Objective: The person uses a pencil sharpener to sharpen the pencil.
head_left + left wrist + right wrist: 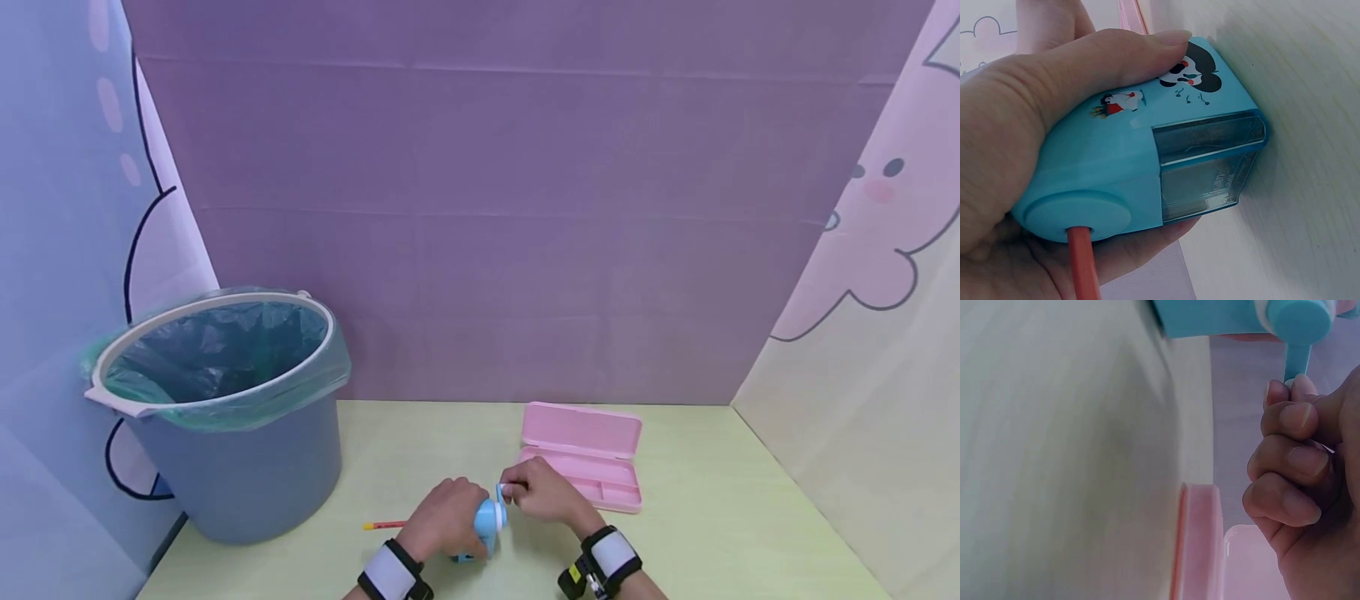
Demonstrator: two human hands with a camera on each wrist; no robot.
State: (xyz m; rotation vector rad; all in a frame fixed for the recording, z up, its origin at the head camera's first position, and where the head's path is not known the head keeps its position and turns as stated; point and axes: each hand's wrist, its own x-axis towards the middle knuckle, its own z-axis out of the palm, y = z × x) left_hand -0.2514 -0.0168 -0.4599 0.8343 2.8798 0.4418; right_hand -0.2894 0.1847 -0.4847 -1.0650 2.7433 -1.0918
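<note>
My left hand (444,521) grips a light blue crank pencil sharpener (487,521), its thumb lying along the side printed with cartoon figures in the left wrist view. A clear shavings drawer (1207,172) shows at the sharpener's lower part. Out of the round inlet comes a red pencil (1082,262), its tip hidden inside; in the head view the yellow end points left. My right hand (549,493) pinches the end of the crank handle (1298,360) between thumb and forefinger, the other fingers curled.
Just behind my right hand lies an opened pink pencil case (582,429) with compartments. A big grey-blue bin (255,475) lined with a green bag (330,367) stands at the left. A purple cloth (480,208) hangs behind the pale table (720,517).
</note>
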